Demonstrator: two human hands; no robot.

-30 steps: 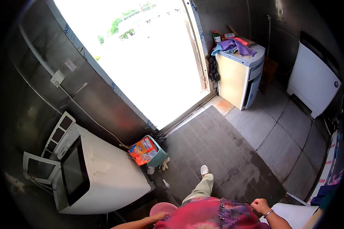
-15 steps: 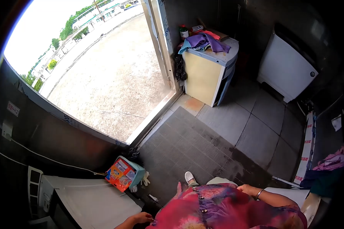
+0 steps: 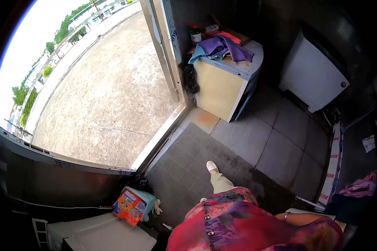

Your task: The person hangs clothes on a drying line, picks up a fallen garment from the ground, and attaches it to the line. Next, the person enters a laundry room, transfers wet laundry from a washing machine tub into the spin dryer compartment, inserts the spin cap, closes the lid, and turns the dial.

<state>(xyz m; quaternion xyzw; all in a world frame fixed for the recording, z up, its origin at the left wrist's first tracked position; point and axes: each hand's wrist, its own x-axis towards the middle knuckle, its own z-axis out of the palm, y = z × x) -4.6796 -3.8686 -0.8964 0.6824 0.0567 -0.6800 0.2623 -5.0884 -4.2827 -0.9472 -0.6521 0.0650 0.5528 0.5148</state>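
Observation:
At the right side of the red flowered shirt [image 3: 238,221], only the back part of my right hand [image 3: 280,216] shows, beside a silver bracelet [image 3: 286,216]. Its fingers are hidden by the shirt, and whatever they may hold cannot be seen. My left hand is out of the picture. A light shoe [image 3: 212,166] and a pale trouser leg [image 3: 222,183] stretch forward over the dark ribbed mat [image 3: 182,161].
An open doorway with a metal frame [image 3: 155,144] is at left. Purple cloth [image 3: 224,47] lies on a cabinet [image 3: 218,88]. A blue bin [image 3: 148,198] holds an orange packet [image 3: 130,207] beside a white appliance [image 3: 100,234]. A white panel [image 3: 312,71] leans at right.
The view has shifted, and one foot has stepped forward on the mat. My left hand has left the picture. The fingers of my right hand have gone behind the shirt.

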